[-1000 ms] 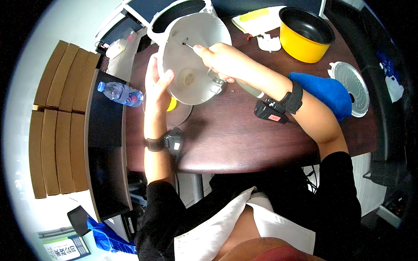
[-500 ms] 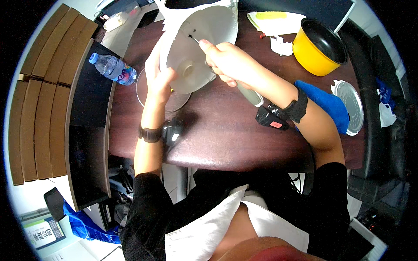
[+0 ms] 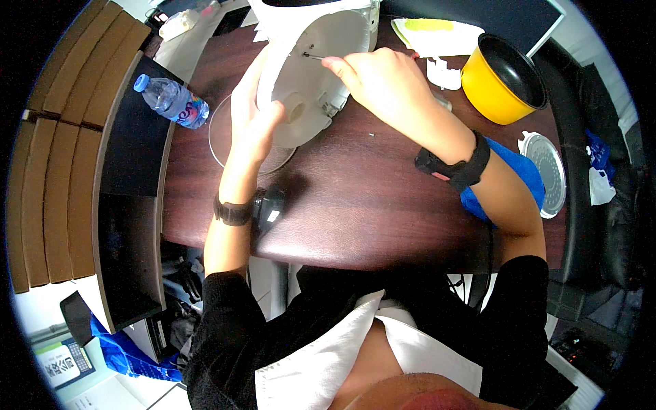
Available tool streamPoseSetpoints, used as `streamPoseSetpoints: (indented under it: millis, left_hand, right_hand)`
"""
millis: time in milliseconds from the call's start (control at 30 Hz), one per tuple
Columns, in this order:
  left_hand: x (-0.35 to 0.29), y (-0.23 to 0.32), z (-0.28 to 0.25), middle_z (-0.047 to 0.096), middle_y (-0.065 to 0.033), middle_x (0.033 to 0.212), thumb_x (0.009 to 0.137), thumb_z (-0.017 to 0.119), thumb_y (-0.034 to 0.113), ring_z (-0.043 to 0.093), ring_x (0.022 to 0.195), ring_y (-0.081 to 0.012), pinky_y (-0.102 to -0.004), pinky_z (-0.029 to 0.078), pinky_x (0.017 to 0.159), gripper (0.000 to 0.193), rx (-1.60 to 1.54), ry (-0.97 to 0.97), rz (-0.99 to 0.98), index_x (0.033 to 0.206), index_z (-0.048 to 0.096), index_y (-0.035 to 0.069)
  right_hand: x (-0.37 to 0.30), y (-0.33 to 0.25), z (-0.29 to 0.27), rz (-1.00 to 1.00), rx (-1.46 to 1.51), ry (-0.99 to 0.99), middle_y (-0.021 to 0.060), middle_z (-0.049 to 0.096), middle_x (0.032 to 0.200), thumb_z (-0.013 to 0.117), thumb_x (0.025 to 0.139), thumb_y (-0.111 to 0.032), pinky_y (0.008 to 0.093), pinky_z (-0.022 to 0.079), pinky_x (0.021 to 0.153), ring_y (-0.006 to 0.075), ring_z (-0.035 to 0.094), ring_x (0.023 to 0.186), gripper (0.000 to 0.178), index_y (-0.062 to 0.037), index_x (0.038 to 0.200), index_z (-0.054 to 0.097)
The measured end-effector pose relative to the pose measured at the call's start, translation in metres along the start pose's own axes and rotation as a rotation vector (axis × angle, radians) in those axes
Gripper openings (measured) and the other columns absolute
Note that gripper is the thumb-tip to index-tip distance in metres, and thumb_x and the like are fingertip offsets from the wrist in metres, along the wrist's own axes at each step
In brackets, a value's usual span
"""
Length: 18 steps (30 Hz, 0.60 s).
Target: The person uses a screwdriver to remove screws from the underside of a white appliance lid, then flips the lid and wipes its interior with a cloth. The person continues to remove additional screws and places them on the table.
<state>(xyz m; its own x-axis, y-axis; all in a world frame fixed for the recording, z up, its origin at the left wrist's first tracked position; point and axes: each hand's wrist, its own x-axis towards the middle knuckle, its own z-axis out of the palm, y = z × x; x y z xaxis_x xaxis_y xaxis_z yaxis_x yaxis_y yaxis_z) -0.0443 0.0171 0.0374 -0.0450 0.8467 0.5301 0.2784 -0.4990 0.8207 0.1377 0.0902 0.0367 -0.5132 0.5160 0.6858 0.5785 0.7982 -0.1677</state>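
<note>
Head view: toward the far side of the counter, I'm seeing the left hand clasping the left rim of the tilted white shell. Farther up, the right hand is pinching a slim tool, perhaps a screwdriver, its handle mostly hiding. I'm judging it as working the shell's inner wall, which is calling for a steady, aligned tip.

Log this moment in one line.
Left hand: on white shell | right hand: thin tool, tip at shell's inside | yellow pot: at right
</note>
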Motion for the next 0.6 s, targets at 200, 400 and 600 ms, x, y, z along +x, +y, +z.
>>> streamPoseSetpoints:
  millis: [200, 400, 600]
  left_hand:
    - [-0.001, -0.003, -0.002, 0.052, -0.016, 0.118, 0.058, 0.047, 0.016, 0.048, 0.11, -0.0218, -0.0314, 0.033, 0.097, 0.07, -0.012, -0.007, 0.014, 0.125, 0.042, -0.005]
    - [-0.002, -0.001, -0.005, 0.052, -0.0161, 0.117, 0.057, 0.046, 0.014, 0.049, 0.109, -0.0216, -0.0316, 0.034, 0.096, 0.071, 0.001, -0.043, 0.04, 0.125, 0.042, -0.005]
    - [-0.004, 0.002, -0.001, 0.053, -0.0166, 0.117, 0.058, 0.046, 0.014, 0.049, 0.109, -0.0213, -0.0317, 0.034, 0.096, 0.069, -0.003, -0.003, 0.036, 0.125, 0.042, -0.005]
  right_hand:
    - [0.007, -0.017, -0.018, 0.911, 1.251, -0.778, -0.0063, 0.023, 0.044, 0.035, 0.091, -0.051, 0.0212, 0.023, 0.03, 0.0035, 0.022, 0.033, 0.053, -0.0149, 0.053, 0.029]
    - [0.002, -0.008, 0.006, 0.415, 0.673, -0.357, 0.0061, 0.042, 0.044, 0.041, 0.091, -0.045, 0.0276, 0.036, 0.034, 0.0125, 0.037, 0.032, 0.051, -0.0085, 0.055, 0.048]
    - [0.006, -0.008, -0.009, -0.071, -0.161, -0.046, 0.0134, 0.053, 0.047, 0.047, 0.086, -0.042, 0.0337, 0.046, 0.041, 0.0271, 0.058, 0.044, 0.049, -0.0058, 0.056, 0.061]
